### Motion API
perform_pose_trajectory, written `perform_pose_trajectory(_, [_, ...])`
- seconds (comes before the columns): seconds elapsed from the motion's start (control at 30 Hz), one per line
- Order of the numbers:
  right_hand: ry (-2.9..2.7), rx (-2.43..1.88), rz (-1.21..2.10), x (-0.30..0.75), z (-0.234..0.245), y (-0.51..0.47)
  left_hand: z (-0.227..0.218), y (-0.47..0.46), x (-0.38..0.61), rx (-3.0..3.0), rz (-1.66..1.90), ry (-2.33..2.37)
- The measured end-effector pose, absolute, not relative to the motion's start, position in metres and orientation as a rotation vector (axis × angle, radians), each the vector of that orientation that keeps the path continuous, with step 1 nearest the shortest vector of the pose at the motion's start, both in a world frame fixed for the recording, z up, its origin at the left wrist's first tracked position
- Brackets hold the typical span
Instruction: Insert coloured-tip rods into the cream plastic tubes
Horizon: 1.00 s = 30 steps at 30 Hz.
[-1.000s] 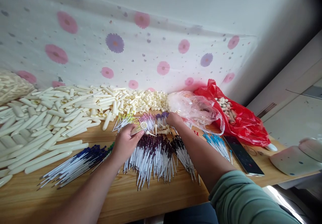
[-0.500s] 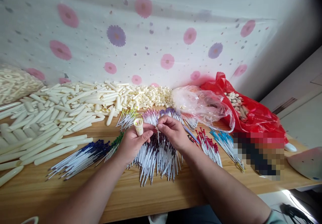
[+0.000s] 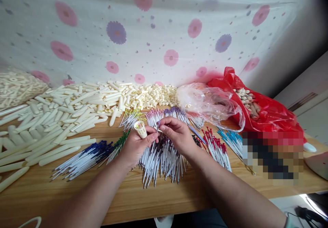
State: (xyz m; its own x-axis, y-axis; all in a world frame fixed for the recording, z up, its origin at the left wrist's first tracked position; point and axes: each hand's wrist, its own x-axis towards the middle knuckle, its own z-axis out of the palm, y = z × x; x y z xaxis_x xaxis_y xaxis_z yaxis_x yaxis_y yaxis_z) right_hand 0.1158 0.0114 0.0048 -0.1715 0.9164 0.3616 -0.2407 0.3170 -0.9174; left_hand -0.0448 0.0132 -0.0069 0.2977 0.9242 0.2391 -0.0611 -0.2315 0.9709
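My left hand [image 3: 134, 147] is closed round a cream slotted pen barrel piece [image 3: 139, 129], its open end facing up with small coloured bits showing inside. At the fingertips of my right hand [image 3: 178, 135] is a slim pen refill with a purple end [image 3: 158, 123], pinched between thumb and forefinger. The fingertips of both hands almost meet there, partly hiding the refill. Below them lies a heap of white refills with dark ends [image 3: 164, 161]. Pink-ended refills [image 3: 154, 116] and purple-ended refills [image 3: 174, 112] lie just behind the hands.
Cream pen tubes [image 3: 56, 118] cover the left side, with slotted pieces [image 3: 151, 96] at the back. Blue-ended refills [image 3: 82, 159], yellow ones [image 3: 132, 117], red ones [image 3: 216, 147] and light-blue ones [image 3: 230, 141] surround the hands. A clear bag [image 3: 208, 101] and red bag [image 3: 276, 113] stand at right.
The barrel piece in my left hand has tilted a little leftward. The purple end of the refill now shows more clearly between the fingertips. The view has shifted slightly.
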Motion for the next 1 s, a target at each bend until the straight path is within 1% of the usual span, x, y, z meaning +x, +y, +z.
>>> perform_pose_trajectory(0.2, [-1.348, -0.765, 1.149, 0.123, 0.01, 0.011, -0.005, 0.013, -0.045, 1.494, 1.09, 0.867])
perform_pose_trajectory(0.33, [-1.423, -0.821, 1.052, 0.123, 0.011, 0.011, -0.008, 0.015, -0.046, 1.552, 1.093, 0.876])
perform_pose_trajectory(0.4, [-1.525, -0.873, 0.925, 0.125, 0.015, 0.009, -0.009, 0.016, -0.047, 1.611, 1.111, 0.888])
perform_pose_trajectory(0.5, [-1.675, -0.919, 0.581, 0.134, 0.028, 0.001, -0.008, 0.019, -0.049, 1.73, 1.175, 0.947])
perform_pose_trajectory(0.6, [-1.58, -0.811, 0.248, 0.145, 0.046, -0.019, -0.005, 0.021, -0.052, 1.81, 1.271, 0.994])
perform_pose_trajectory(0.7, [-1.482, -0.65, 0.072, 0.152, 0.061, -0.042, -0.003, 0.022, -0.052, 1.863, 1.297, 0.984])
perform_pose_trajectory(0.77, [-1.559, -0.591, 0.025, 0.152, 0.068, -0.054, -0.004, 0.023, -0.052, 1.899, 1.278, 0.97])
perform_pose_trajectory(0.9, [-1.822, -0.579, 0.039, 0.144, 0.073, -0.058, -0.005, 0.022, -0.049, 1.955, 1.206, 0.942])
perform_pose_trajectory(1.0, [-1.866, -0.539, 0.003, 0.137, 0.069, -0.052, -0.003, 0.021, -0.046, 1.976, 1.211, 0.876])
